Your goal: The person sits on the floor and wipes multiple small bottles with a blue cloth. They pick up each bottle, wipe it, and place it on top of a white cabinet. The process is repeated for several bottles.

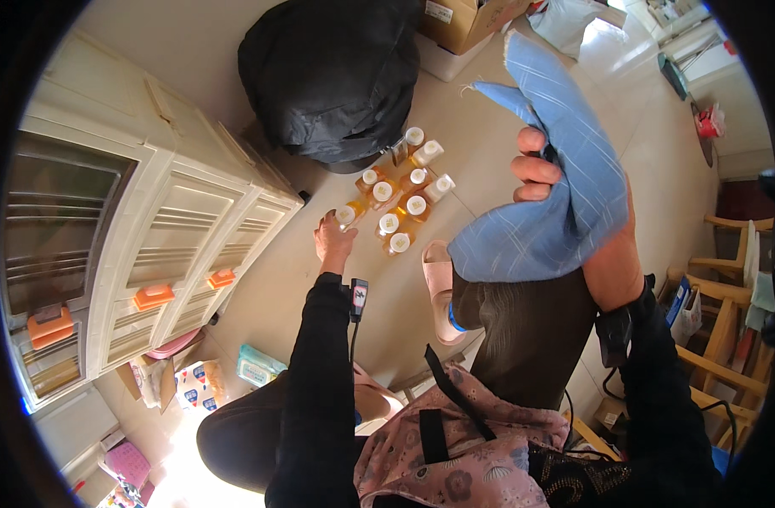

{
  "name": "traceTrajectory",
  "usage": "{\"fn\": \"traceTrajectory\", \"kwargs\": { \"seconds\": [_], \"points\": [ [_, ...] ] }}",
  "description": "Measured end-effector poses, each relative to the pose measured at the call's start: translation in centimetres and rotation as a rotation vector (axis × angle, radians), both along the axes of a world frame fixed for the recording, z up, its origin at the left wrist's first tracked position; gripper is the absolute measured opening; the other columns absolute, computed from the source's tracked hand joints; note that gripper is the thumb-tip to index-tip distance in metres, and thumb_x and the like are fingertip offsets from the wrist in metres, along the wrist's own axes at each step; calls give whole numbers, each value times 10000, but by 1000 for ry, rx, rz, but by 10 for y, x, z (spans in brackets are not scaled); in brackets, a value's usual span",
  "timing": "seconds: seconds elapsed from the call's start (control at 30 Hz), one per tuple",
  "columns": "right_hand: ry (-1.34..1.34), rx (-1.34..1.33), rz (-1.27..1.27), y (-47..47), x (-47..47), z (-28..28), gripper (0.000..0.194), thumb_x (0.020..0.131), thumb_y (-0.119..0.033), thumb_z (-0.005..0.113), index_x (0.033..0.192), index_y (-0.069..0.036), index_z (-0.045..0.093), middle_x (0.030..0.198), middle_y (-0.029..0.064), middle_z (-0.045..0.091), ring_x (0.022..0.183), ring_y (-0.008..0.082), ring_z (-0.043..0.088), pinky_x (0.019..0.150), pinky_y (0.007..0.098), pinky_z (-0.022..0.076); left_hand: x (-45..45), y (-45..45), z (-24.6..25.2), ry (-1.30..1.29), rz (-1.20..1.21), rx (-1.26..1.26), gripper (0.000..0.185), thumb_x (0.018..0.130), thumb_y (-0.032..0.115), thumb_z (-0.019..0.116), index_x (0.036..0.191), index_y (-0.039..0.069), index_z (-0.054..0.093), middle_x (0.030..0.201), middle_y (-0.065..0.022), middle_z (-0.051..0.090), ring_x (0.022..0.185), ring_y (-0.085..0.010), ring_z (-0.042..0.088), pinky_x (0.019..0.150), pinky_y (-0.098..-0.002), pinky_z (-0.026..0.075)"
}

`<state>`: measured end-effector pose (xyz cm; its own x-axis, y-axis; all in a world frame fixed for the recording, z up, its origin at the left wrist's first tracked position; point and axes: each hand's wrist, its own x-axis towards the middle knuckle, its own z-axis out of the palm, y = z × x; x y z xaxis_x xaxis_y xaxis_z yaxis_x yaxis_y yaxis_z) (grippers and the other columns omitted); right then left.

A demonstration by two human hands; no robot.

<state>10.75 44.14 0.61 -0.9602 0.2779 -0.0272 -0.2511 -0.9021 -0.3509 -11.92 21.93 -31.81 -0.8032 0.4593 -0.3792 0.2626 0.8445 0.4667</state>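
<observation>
My right hand (pixel 540 171) holds up a blue cloth (pixel 572 209) with thin white lines and frayed edges, its fingers bent around the fold. Low at the left, my left hand (pixel 334 240) touches the white cap of a bottle of amber liquid (pixel 347 214) at the edge of a group on the tiled floor. Whether its fingers grip the bottle I cannot tell. Several more amber bottles (pixel 415 206) with white caps stand close together beside it. Two white-topped ones (pixel 439 188) at the group's right side look tilted.
A black fabric-covered object (pixel 330 82) stands just behind the bottles. On the left is a cream plastic drawer cabinet (pixel 184 228) with orange handles. A cardboard box (pixel 457 25) is at the top, a wipes pack (pixel 259 366) lies lower left, and wooden racks (pixel 721 330) are at right.
</observation>
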Motion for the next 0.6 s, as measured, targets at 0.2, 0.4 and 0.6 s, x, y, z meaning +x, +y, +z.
{"fn": "traceTrajectory", "kwargs": {
  "seconds": [0.2,0.4,0.6],
  "points": [
    [-31,26,-30,-3,1,2,457,978,-247,465,1332,39,419,1139,134,530,892,184,515,845,343,453,-1,1,1,110,-68,49,528,704,344,789,1152,100,653,1109,-88,685,1094,-323,579,918,-435,500],
    [-213,45,-65,-8,-11,3,389,982,-251,481,1254,24,517,1066,132,612,856,211,591,817,374,498,21,-15,54,104,-33,200,612,736,536,745,1084,45,640,1040,-171,686,1001,-357,634,836,-461,523],
    [-198,122,-53,-26,-37,-7,314,962,-271,564,1132,-9,600,968,106,661,809,200,625,769,376,536,43,-14,159,135,-182,296,583,793,438,715,1122,24,471,1106,-228,637,962,-413,644,811,-495,516]
  ]
}}
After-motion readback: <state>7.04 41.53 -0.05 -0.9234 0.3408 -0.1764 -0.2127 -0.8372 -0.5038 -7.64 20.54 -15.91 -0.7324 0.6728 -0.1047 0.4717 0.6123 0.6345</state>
